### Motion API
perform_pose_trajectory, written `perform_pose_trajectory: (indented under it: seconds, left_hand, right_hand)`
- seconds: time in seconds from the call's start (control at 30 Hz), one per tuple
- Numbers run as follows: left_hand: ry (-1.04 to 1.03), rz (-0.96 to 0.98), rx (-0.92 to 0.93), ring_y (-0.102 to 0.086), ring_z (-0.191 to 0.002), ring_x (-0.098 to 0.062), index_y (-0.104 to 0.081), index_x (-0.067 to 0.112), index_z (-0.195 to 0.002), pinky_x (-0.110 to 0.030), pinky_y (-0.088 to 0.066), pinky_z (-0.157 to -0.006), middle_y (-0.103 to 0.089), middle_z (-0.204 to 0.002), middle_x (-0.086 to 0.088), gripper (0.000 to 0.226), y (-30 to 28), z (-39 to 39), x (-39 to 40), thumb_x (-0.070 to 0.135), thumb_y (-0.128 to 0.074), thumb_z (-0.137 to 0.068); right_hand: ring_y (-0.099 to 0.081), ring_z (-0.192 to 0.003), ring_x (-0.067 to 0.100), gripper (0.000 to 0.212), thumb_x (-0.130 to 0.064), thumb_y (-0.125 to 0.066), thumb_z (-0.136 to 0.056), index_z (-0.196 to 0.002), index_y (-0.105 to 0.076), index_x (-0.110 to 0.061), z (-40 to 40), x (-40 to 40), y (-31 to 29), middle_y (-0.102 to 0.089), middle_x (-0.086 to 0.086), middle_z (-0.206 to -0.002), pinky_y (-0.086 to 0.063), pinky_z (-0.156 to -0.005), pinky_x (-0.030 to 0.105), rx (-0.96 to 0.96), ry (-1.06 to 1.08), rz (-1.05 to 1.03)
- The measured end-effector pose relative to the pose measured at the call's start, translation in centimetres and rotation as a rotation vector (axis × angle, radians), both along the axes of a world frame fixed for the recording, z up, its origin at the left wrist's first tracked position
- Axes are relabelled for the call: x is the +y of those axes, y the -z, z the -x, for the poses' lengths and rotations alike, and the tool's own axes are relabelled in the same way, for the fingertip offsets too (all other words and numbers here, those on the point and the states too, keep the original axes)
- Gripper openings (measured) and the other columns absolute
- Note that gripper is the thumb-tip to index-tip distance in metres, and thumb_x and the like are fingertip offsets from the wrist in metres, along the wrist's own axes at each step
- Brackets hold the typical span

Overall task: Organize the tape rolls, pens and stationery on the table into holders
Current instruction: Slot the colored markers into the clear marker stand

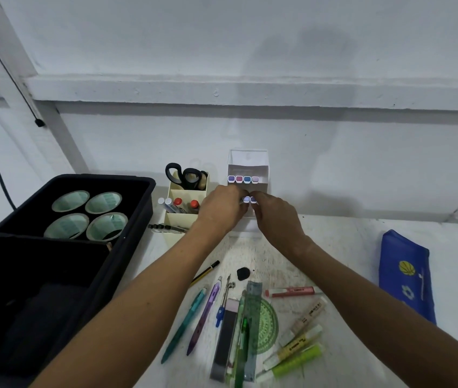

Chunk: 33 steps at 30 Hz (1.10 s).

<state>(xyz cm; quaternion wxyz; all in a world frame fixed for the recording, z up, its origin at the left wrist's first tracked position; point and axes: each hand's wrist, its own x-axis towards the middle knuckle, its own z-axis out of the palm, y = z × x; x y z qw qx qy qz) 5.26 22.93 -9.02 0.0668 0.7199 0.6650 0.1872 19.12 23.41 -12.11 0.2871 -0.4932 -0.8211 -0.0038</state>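
Both hands meet in front of a white tiered holder (248,169) that stands at the back of the tabletop (348,247). The left hand (220,207) pinches one marker (246,199) and the right hand (273,213) pinches a second marker (253,199) just beside it; each shows a white end cap with a purple square. Four like caps (243,179), purple, pink, blue and pale lilac, sit in a row in the holder's upper tier.

Left of it a cream organizer (184,203) holds black-handled scissors (184,175) and red-capped pens (185,204). A black bin (82,208) carries four tape rolls (87,214) with green-printed cores. Loose pens, highlighters (298,351), a ruler and a green protractor (267,326) lie nearer. The highlighters bear printing, seemingly a brand name, too blurred to read. A blue pencil case (405,275) lies right.
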Motion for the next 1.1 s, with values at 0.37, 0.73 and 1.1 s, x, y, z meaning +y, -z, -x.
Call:
perform_pose_trajectory:
  seconds: [0.37,0.73,1.1]
  left_hand:
    - [0.032,0.066,0.045,-0.064,-0.093,-0.032,-0.044,0.026,-0.135,-0.038,-0.055,-0.074,-0.066,-0.109,-0.01,0.052,-0.3,-1.2,-3.3,0.02,-0.06,-0.086]
    - [0.129,0.214,0.008,-0.06,-0.091,-0.019,-0.059,0.019,-0.126,-0.026,-0.048,-0.079,-0.067,-0.107,-0.004,0.039,2.6,-2.8,-8.4,0.03,-0.061,-0.089]
    - [0.227,0.397,0.146,-0.055,-0.115,-0.023,-0.059,0.014,-0.127,-0.029,-0.042,-0.087,-0.06,-0.125,-0.007,0.048,5.9,-7.1,-9.9,0.037,-0.068,-0.086]
  right_hand:
    - [-0.064,-0.095,0.035,0.061,-0.003,-0.051,-0.089,-0.145,-0.028,-0.013,-1.2,-1.7,1.2,-0.042,0.004,-0.147,-0.054,-0.071,0.042,-0.032,-0.073,0.092]
    - [-0.061,-0.061,0.007,0.024,-0.015,-0.063,-0.086,-0.11,-0.069,-0.015,-10.5,-6.5,0.2,-0.072,-0.001,-0.104,-0.041,-0.068,0.003,0.19,-0.028,0.357]
    - [-0.059,-0.083,0.01,0.039,-0.032,-0.068,-0.084,-0.116,-0.065,-0.01,-17.1,-8.6,1.7,-0.069,0.004,-0.106,-0.041,-0.075,0.015,-0.076,-0.006,0.681]
